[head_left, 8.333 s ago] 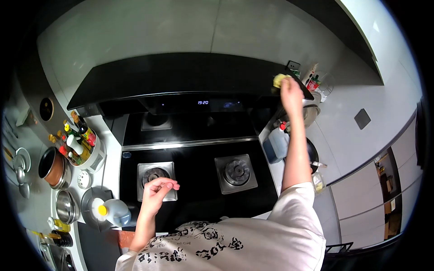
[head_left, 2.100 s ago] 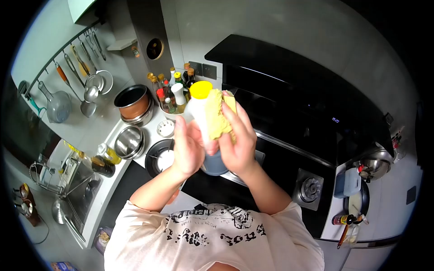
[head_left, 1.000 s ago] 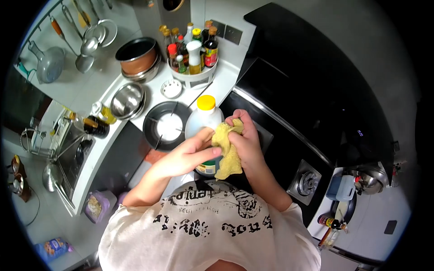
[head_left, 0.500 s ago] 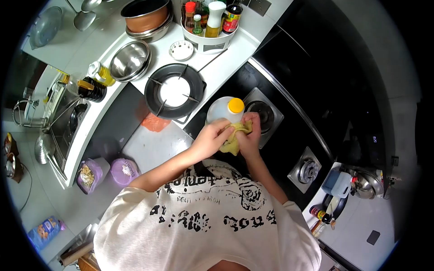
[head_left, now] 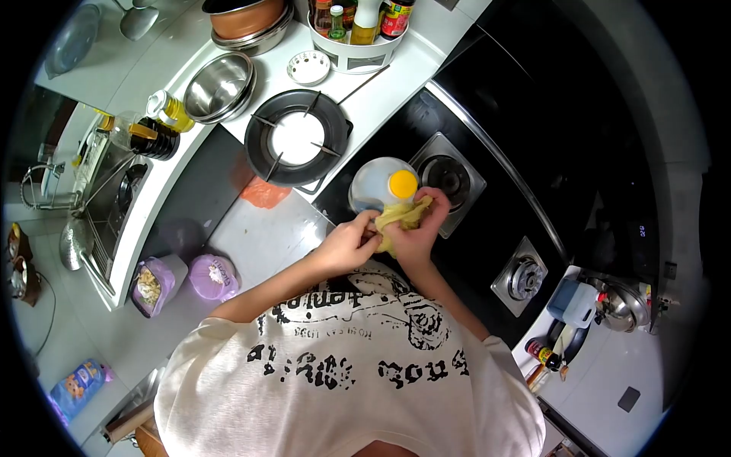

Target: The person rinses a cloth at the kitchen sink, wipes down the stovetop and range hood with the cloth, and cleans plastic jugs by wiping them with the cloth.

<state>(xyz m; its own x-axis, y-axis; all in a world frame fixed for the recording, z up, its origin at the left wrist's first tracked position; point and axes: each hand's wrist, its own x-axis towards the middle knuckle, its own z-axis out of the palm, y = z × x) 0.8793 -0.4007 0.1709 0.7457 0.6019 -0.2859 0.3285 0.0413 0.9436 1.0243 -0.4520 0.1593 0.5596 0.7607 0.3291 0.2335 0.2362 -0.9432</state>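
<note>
Cloth [head_left: 403,216], yellow and bunched up, is hanging over the hob [head_left: 487,255] near its left edge, in front of the yellow-capped jug [head_left: 368,181], which is standing beside the left burner [head_left: 445,180]. The right hand [head_left: 416,236] is gripping the cloth, thumb and fingers closed on its folds, while the left hand [head_left: 349,243] is curling its fingers nearly shut against the cloth's left side, though whether they are pinching it cannot be told. A dark pan [head_left: 263,169] is resting on the white counter [head_left: 375,97], just beyond the hob's left edge.
</note>
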